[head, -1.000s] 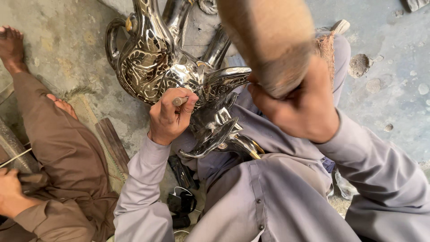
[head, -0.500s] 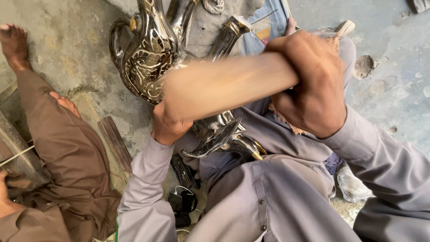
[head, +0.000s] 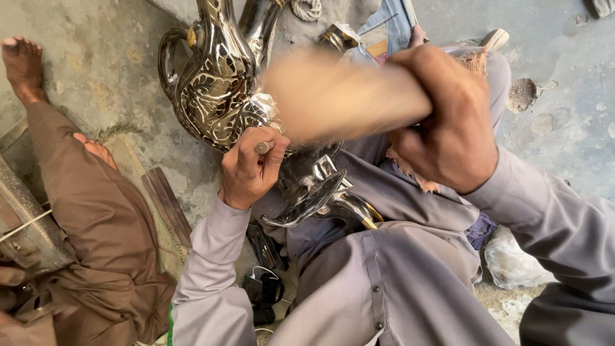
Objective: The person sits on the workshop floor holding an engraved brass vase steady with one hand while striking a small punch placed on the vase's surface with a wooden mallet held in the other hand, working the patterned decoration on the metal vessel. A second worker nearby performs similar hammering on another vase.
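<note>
A shiny engraved metal pitcher [head: 218, 90] lies tilted across my lap, its handle at the far left and its base [head: 314, 192] near my knee. My left hand [head: 250, 170] is closed on a small metal chisel [head: 264, 147] whose tip rests against the pitcher's side. My right hand [head: 448, 125] grips a thick wooden mallet [head: 339, 96], which is motion-blurred and lies just above the chisel's head. Grey sleeves cover both my arms.
Another person in brown clothes sits at the left, with a bare foot [head: 22, 67] on the concrete floor and a hand [head: 96, 150] on the leg. A dark wooden block [head: 166, 205] lies beside my left elbow. A plastic bag [head: 512, 263] sits at the right.
The mallet, raised high a second ago, has swung down to the left toward the chisel. My left hand has stayed on the chisel against the pitcher.
</note>
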{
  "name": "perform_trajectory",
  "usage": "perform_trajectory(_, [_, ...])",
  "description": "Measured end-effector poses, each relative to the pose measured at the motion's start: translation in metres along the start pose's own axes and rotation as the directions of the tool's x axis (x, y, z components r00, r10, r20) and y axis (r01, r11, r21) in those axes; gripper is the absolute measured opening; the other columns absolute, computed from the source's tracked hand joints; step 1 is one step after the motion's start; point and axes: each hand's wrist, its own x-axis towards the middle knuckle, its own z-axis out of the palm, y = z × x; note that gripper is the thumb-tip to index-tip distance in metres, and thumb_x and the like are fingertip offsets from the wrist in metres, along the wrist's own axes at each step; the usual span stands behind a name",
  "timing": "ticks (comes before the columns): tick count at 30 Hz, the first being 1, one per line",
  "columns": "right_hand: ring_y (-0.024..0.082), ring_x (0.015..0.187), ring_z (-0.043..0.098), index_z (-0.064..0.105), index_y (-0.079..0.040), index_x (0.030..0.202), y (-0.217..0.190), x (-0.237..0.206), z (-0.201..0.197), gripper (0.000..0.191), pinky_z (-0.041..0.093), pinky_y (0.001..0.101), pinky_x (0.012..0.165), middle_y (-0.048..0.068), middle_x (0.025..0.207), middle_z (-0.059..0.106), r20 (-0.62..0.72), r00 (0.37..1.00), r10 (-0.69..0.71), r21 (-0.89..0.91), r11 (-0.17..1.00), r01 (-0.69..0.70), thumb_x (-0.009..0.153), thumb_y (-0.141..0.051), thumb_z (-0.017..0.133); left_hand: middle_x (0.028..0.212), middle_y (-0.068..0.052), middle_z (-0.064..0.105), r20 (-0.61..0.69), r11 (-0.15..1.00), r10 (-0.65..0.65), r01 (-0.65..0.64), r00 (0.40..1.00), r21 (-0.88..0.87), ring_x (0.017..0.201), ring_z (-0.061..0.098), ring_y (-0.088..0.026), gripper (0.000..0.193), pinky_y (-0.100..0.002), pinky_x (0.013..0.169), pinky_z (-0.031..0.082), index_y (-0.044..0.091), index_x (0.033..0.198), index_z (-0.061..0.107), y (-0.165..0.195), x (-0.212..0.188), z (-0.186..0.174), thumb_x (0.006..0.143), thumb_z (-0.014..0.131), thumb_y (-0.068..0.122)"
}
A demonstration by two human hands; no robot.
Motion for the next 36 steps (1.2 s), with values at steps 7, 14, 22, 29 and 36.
perform_trajectory(7, [0.033, 0.096, 0.065, 0.062, -0.006, 0.119, 0.004, 0.003, -0.003, 0.035, 0.048, 0.0398, 0.088, 0.013, 0.102, 0.063, 0.0, 0.993, -0.115, -0.172, 0.979, 0.113, 0.085, -0.005, 0.07, 0.109, -0.01, 0.073, -0.006, 0.998, -0.033, 0.033, 0.999, -0.054, 0.082, 0.075, -0.027, 0.035, -0.032, 0.065, 0.057, 0.008, 0.129, 0.049, 0.002, 0.003, 0.002, 0.107, 0.077, 0.006])
perform_trajectory(14, [0.039, 0.098, 0.062, 0.063, -0.004, 0.119, 0.006, 0.006, -0.005, 0.053, 0.046, 0.047, 0.086, 0.016, 0.104, 0.064, 0.047, 0.993, -0.105, -0.191, 0.975, 0.112, 0.068, 0.0, 0.072, 0.099, -0.016, 0.07, 0.008, 0.996, -0.059, 0.058, 0.998, 0.069, 0.079, 0.072, -0.034, 0.043, -0.04, 0.069, 0.058, 0.002, 0.133, 0.05, -0.004, -0.002, -0.003, 0.098, 0.074, 0.006])
perform_trajectory(22, [0.034, 0.099, 0.063, 0.058, -0.006, 0.121, 0.007, 0.007, -0.004, 0.043, 0.048, 0.04, 0.089, 0.013, 0.104, 0.062, -0.013, 0.995, -0.104, -0.112, 0.989, 0.101, 0.081, -0.003, 0.071, 0.105, -0.011, 0.073, -0.008, 0.997, -0.045, 0.044, 0.999, -0.057, 0.084, 0.074, -0.029, 0.036, -0.03, 0.065, 0.057, 0.008, 0.13, 0.049, 0.0, 0.011, -0.003, 0.106, 0.075, 0.006])
perform_trajectory(29, [0.033, 0.098, 0.066, 0.059, -0.006, 0.118, -0.006, 0.02, -0.006, 0.035, 0.051, 0.0423, 0.089, 0.012, 0.105, 0.064, -0.009, 0.991, -0.133, -0.085, 0.988, 0.132, 0.085, -0.004, 0.07, 0.107, -0.012, 0.071, -0.006, 1.0, -0.008, 0.008, 1.0, 0.001, 0.085, 0.073, -0.028, 0.038, -0.035, 0.069, 0.058, 0.006, 0.131, 0.048, 0.002, 0.021, -0.01, 0.103, 0.075, 0.006])
perform_trajectory(36, [0.031, 0.089, 0.064, 0.064, -0.009, 0.113, -0.007, 0.025, -0.014, 0.032, 0.048, 0.0434, 0.085, 0.011, 0.094, 0.063, 0.023, 0.978, -0.207, -0.413, 0.889, 0.197, 0.084, -0.008, 0.077, 0.109, -0.018, 0.07, -0.015, 0.999, -0.011, 0.012, 1.0, 0.035, 0.086, 0.073, -0.031, 0.039, -0.037, 0.069, 0.058, 0.004, 0.128, 0.051, 0.005, 0.024, -0.01, 0.099, 0.076, 0.008])
